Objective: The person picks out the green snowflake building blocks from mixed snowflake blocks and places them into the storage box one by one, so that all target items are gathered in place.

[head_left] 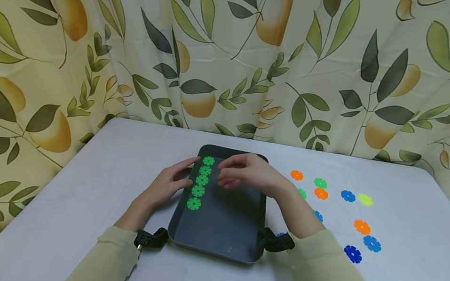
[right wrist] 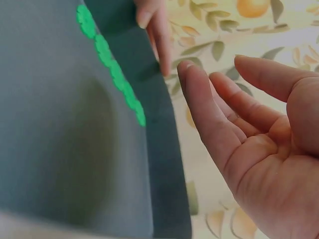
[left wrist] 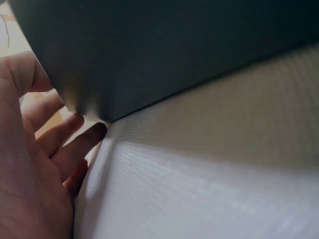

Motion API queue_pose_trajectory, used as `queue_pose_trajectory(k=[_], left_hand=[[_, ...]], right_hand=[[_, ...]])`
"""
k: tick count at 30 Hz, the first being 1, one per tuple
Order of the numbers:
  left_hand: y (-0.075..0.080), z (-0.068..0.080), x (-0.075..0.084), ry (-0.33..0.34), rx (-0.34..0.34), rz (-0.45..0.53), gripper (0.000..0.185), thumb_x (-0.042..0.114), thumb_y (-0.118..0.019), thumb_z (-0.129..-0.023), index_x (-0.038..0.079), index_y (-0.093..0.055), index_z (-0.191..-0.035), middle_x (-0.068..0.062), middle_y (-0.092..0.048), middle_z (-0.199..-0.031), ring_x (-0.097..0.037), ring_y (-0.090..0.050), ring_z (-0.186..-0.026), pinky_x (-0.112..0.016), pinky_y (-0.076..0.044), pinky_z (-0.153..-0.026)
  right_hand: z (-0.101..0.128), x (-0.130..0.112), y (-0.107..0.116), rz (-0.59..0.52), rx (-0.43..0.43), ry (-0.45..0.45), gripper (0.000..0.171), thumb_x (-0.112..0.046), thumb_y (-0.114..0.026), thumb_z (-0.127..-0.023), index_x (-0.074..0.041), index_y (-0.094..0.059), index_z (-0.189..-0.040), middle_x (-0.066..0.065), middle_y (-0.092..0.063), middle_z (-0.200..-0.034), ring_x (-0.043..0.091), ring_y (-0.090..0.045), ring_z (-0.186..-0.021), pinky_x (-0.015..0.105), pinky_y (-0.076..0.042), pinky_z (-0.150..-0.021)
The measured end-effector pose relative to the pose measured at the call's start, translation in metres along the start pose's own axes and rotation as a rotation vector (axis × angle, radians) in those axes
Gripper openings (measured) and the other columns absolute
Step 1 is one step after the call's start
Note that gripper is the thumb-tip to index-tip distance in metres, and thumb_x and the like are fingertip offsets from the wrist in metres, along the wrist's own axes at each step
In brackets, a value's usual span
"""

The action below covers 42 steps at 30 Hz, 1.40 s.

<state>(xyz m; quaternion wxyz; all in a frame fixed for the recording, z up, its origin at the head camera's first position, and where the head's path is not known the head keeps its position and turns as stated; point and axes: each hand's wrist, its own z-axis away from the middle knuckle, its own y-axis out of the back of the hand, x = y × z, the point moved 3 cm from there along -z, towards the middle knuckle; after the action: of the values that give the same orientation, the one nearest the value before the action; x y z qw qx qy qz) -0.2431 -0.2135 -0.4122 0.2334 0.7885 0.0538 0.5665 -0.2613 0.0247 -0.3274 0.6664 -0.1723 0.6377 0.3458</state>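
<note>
A dark grey tray (head_left: 218, 227) lies on the table, with a column of several green flower-shaped discs (head_left: 201, 180) along its left side. My left hand (head_left: 165, 186) rests against the tray's left wall, fingers fairly straight; the left wrist view shows its fingertips (left wrist: 97, 130) touching the tray's side low by the cloth. Above the upper part of the tray, just right of the green column, hovers my right hand (head_left: 248, 174). Nothing sits between its loosely bent fingers in the right wrist view, where the thumb (right wrist: 269, 74) stands apart from them.
To the tray's right, loose flower discs are scattered on the white table (head_left: 419, 223): orange (head_left: 362, 226), light blue (head_left: 372, 244), dark blue (head_left: 353, 254), yellow-green (head_left: 365, 199) and green (head_left: 320, 183). My right forearm partly covers some. A leaf-and-fruit patterned curtain (head_left: 235, 66) hangs behind.
</note>
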Motion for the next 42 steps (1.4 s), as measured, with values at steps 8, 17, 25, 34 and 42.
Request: queue_pose_trajectory(k=[8, 17, 25, 34, 42], left_hand=[[-0.001, 0.0, 0.004, -0.021, -0.009, -0.05, 0.059, 0.009, -0.06, -0.093, 0.009, -0.048, -0.151, -0.014, -0.045, -0.153, -0.036, -0.048, -0.135, -0.053, -0.03, -0.114], [-0.001, -0.001, 0.002, -0.015, 0.003, -0.104, 0.056, 0.015, -0.062, -0.094, 0.012, -0.05, -0.148, -0.012, -0.048, -0.151, -0.035, -0.049, -0.135, -0.054, -0.029, -0.114], [-0.001, -0.001, 0.001, -0.008, 0.006, -0.139, 0.056, 0.017, -0.066, -0.094, 0.015, -0.05, -0.148, -0.011, -0.049, -0.151, -0.032, -0.049, -0.135, -0.052, -0.031, -0.114], [-0.001, -0.001, 0.001, -0.043, 0.014, -0.136, 0.053, 0.018, -0.065, -0.094, 0.012, -0.051, -0.145, -0.012, -0.045, -0.153, -0.035, -0.051, -0.133, -0.054, -0.032, -0.113], [-0.002, 0.0, 0.003, -0.04, 0.023, -0.145, 0.053, 0.016, -0.066, -0.093, 0.01, -0.051, -0.143, -0.013, -0.042, -0.156, -0.036, -0.051, -0.132, -0.054, -0.032, -0.112]], right_hand=[[0.027, -0.006, 0.018, 0.051, 0.045, 0.004, 0.035, -0.015, -0.062, -0.1, 0.007, -0.061, -0.126, 0.022, -0.07, -0.111, 0.045, -0.065, -0.108, 0.042, -0.056, -0.089], [0.063, 0.012, 0.041, 0.063, 0.109, -0.054, 0.04, -0.019, -0.06, -0.102, 0.009, -0.057, -0.13, 0.023, -0.068, -0.114, 0.042, -0.066, -0.108, 0.039, -0.055, -0.09], [0.101, 0.031, 0.062, 0.072, 0.176, -0.096, 0.051, -0.024, -0.061, -0.102, 0.011, -0.051, -0.137, 0.024, -0.067, -0.119, 0.04, -0.067, -0.107, 0.038, -0.055, -0.09], [0.144, 0.05, 0.084, 0.121, 0.229, -0.138, 0.053, -0.027, -0.058, -0.103, 0.01, -0.049, -0.139, 0.024, -0.066, -0.122, 0.034, -0.068, -0.109, 0.029, -0.054, -0.09], [0.166, 0.059, 0.099, 0.101, 0.254, -0.162, 0.055, -0.027, -0.053, -0.106, 0.012, -0.044, -0.142, 0.025, -0.064, -0.125, 0.03, -0.069, -0.107, 0.027, -0.054, -0.089]])
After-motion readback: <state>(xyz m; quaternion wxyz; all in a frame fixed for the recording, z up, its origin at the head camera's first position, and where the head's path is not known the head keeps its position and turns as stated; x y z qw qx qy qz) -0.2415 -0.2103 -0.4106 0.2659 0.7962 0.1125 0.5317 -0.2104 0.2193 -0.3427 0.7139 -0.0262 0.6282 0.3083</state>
